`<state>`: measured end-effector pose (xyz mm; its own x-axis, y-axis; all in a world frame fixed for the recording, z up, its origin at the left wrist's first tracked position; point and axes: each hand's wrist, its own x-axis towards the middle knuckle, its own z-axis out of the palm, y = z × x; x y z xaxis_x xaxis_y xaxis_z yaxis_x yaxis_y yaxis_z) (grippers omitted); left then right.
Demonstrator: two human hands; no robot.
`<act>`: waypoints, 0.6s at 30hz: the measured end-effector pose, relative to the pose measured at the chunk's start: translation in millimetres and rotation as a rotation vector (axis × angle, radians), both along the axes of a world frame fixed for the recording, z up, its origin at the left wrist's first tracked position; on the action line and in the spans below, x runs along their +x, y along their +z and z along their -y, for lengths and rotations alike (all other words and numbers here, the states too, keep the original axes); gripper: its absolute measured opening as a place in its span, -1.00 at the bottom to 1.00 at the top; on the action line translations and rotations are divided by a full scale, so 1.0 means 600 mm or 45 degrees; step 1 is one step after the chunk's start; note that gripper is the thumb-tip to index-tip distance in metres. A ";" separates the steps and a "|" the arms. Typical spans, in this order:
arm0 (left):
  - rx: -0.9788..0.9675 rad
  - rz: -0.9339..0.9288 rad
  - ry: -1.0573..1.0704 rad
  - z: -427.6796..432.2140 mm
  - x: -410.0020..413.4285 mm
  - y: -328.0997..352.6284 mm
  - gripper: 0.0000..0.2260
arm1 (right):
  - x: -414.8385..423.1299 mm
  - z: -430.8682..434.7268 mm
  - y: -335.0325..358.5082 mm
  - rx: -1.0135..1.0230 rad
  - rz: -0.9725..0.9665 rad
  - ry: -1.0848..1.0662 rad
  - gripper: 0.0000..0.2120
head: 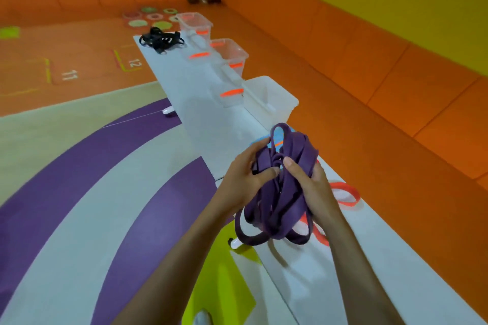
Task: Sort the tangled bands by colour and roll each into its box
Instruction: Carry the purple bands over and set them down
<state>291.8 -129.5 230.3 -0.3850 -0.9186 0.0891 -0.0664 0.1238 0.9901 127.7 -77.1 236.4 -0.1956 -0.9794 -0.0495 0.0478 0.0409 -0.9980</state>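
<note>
A bundle of purple bands (280, 192) hangs in the air above the near part of the long white table (195, 92). My left hand (244, 179) grips the bundle's left side, thumb pressed into the loops. My right hand (311, 182) grips its right side, fingers curled round several strands. Orange bands (348, 194) lie on the table beneath and to the right. A bit of blue band (278, 140) shows behind the purple loops. A pile of black bands (161, 39) rests at the table's far end.
Three clear boxes line the table's right edge: a far box (194, 24), a middle box (229, 54) and a near box (269, 99), the first two with orange handles. An orange padded wall (369, 87) runs along the right. A patterned floor mat (79, 179) lies left.
</note>
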 end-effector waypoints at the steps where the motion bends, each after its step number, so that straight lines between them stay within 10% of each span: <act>1: -0.017 0.000 0.009 0.023 0.019 0.008 -0.48 | 0.019 0.026 0.006 -0.009 -0.006 -0.001 -0.76; 18: -0.039 0.072 0.236 0.439 0.219 0.012 -0.44 | 0.206 0.484 -0.021 0.003 0.025 0.135 -0.57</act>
<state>423.2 -393.0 237.4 -0.2149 -0.9714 0.1007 -0.1465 0.1340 0.9801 251.2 -367.5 223.6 -0.0901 -0.9945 -0.0543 0.0629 0.0488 -0.9968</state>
